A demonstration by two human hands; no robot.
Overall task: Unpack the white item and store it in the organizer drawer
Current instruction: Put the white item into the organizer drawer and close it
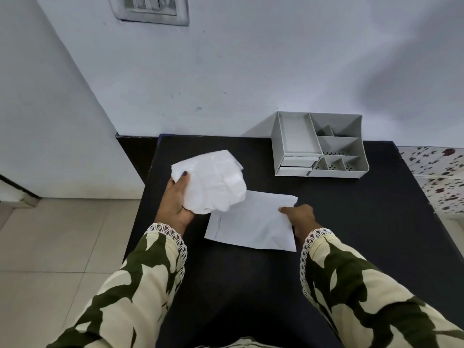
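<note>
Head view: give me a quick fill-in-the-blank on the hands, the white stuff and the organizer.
1. The crumpled white item is held in the ____ hand.
2. The right hand pins the flat white paper envelope against the ____ tabletop.
3. The grey plastic desk organizer stands at the table's far edge, against the ____.
4. Both small drawers in the organizer's front are ____.

Missing words: left; black; wall; closed

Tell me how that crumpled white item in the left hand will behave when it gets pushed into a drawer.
The white item looks soft and floppy: it bunches and creases in the left hand. It probably weighs little, since a loose grip holds it. It may spring open, so the organizer drawer might need it folded smaller.
</note>
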